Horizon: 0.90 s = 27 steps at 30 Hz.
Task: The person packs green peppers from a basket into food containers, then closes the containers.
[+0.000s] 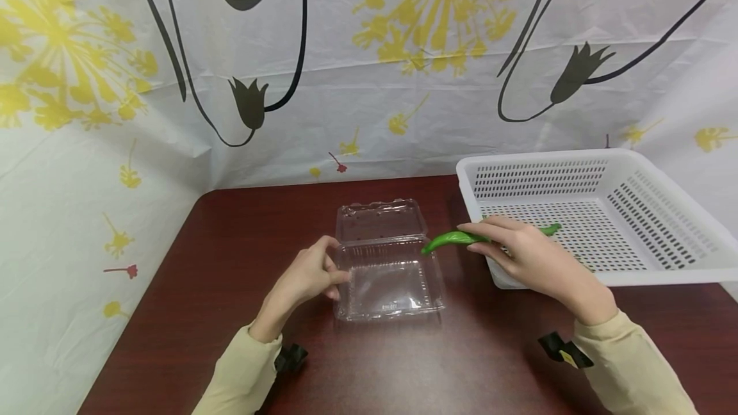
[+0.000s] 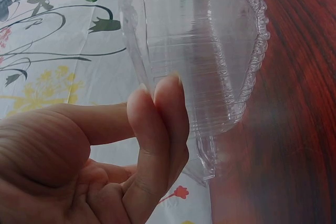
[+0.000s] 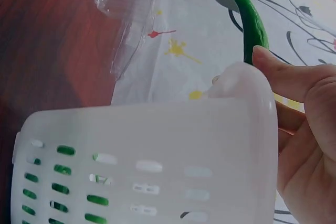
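Green chili pepper [image 1: 452,239], one: pinched between thumb and fingers of the right hand [image 1: 527,258], beside the basket's left wall; its tip points toward the container's right rim.

Clear plastic clamshell container [image 1: 386,280], one: on the table [image 1: 202,293], lid [image 1: 380,219] folded back on the far side. The left hand [image 1: 314,271], fingers bent, appears to pinch the left rim; the exact thumb contact is partly hidden.

Risks, as judged: the smooth pepper could pivot or slip, being held by a narrow pinch; the thin container could buckle or slide if the left hand pulls; the lid could swing over if its hinge is knocked.

White plastic basket [image 1: 548,155], slotted, right: its raised left wall stands close beneath the right hand and could catch it. Green shows through the slots in the right wrist view; the number of pieces cannot be told.

Flower-printed sheet [image 1: 323,37]: backdrop behind the table.
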Each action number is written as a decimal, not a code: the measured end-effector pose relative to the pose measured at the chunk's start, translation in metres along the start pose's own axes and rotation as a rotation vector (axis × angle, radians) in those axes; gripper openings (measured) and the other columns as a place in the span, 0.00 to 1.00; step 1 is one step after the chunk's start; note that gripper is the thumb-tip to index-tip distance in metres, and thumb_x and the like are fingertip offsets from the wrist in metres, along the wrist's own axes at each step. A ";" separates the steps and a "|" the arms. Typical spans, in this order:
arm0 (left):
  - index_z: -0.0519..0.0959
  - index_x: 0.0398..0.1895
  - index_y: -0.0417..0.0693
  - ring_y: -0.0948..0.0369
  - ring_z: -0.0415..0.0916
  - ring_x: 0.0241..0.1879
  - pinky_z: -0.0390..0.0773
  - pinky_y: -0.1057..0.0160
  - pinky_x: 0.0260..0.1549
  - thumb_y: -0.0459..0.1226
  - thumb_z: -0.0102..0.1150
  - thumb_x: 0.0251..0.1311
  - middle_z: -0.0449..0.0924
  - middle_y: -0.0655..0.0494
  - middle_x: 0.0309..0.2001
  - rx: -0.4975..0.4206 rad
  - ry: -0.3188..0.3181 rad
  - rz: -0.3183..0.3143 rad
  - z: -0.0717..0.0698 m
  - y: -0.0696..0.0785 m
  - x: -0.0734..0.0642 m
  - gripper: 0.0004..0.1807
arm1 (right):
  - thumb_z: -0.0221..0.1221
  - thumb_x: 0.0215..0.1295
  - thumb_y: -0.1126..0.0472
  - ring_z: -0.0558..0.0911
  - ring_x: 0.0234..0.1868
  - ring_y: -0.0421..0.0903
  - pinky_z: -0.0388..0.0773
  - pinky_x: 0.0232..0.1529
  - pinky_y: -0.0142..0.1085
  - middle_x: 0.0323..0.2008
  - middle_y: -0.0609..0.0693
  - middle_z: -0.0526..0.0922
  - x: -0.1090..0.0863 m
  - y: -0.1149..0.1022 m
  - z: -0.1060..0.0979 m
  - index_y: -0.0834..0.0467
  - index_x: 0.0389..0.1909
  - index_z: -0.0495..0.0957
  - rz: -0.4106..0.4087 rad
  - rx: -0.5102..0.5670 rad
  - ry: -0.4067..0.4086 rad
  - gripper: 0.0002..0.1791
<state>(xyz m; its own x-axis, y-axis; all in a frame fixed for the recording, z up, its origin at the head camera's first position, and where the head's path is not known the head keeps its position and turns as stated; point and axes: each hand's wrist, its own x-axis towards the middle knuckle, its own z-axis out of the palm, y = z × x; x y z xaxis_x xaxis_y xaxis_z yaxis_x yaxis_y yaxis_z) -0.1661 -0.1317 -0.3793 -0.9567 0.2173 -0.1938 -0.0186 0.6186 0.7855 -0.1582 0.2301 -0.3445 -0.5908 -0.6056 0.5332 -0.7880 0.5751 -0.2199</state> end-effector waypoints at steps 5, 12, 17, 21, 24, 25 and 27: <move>0.67 0.65 0.36 0.58 0.82 0.17 0.83 0.54 0.42 0.31 0.71 0.59 0.80 0.51 0.27 0.000 -0.006 -0.005 0.000 0.000 0.000 0.32 | 0.68 0.61 0.70 0.79 0.38 0.35 0.78 0.39 0.31 0.42 0.41 0.83 0.000 -0.004 0.002 0.58 0.57 0.81 0.011 0.010 -0.022 0.22; 0.67 0.65 0.36 0.58 0.82 0.17 0.83 0.53 0.44 0.31 0.72 0.59 0.80 0.52 0.27 0.000 -0.008 -0.009 0.000 0.001 0.000 0.32 | 0.69 0.60 0.68 0.77 0.36 0.33 0.79 0.37 0.32 0.41 0.40 0.82 0.001 -0.008 0.005 0.56 0.58 0.81 0.015 -0.009 -0.040 0.23; 0.67 0.65 0.37 0.58 0.82 0.18 0.83 0.53 0.44 0.31 0.71 0.60 0.80 0.52 0.27 -0.002 -0.012 -0.015 0.000 0.001 0.000 0.32 | 0.68 0.62 0.68 0.74 0.33 0.32 0.74 0.35 0.26 0.40 0.40 0.82 0.003 -0.009 0.010 0.57 0.58 0.81 -0.035 0.027 -0.027 0.22; 0.67 0.65 0.37 0.58 0.82 0.18 0.83 0.54 0.43 0.31 0.71 0.60 0.81 0.51 0.27 0.001 -0.021 -0.014 -0.001 0.001 0.000 0.33 | 0.68 0.61 0.69 0.74 0.34 0.32 0.71 0.35 0.23 0.40 0.40 0.82 0.004 -0.010 0.016 0.57 0.57 0.81 -0.060 0.049 -0.024 0.22; 0.67 0.65 0.36 0.59 0.82 0.18 0.84 0.55 0.42 0.31 0.71 0.60 0.81 0.51 0.28 -0.002 -0.020 -0.013 -0.001 0.002 -0.001 0.33 | 0.70 0.57 0.71 0.74 0.33 0.32 0.71 0.35 0.23 0.40 0.39 0.81 0.004 -0.012 0.019 0.57 0.56 0.81 -0.050 0.059 -0.034 0.24; 0.67 0.65 0.36 0.58 0.82 0.18 0.84 0.56 0.41 0.31 0.71 0.60 0.81 0.51 0.27 -0.004 -0.019 -0.013 -0.001 0.002 -0.001 0.33 | 0.70 0.57 0.71 0.74 0.33 0.32 0.72 0.34 0.23 0.40 0.39 0.81 0.004 -0.012 0.020 0.58 0.56 0.82 -0.045 0.062 -0.039 0.24; 0.67 0.65 0.36 0.58 0.82 0.17 0.84 0.56 0.40 0.31 0.71 0.60 0.80 0.51 0.27 -0.005 -0.013 -0.008 -0.001 0.002 -0.002 0.32 | 0.70 0.56 0.71 0.74 0.33 0.31 0.73 0.34 0.24 0.40 0.39 0.81 0.004 -0.014 0.022 0.58 0.55 0.82 -0.036 0.065 -0.051 0.24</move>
<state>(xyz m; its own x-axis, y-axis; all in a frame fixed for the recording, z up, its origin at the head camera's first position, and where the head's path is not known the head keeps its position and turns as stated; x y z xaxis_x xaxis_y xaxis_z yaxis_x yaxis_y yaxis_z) -0.1649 -0.1318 -0.3766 -0.9526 0.2222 -0.2076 -0.0276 0.6166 0.7868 -0.1538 0.2072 -0.3576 -0.5688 -0.6533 0.4997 -0.8174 0.5165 -0.2551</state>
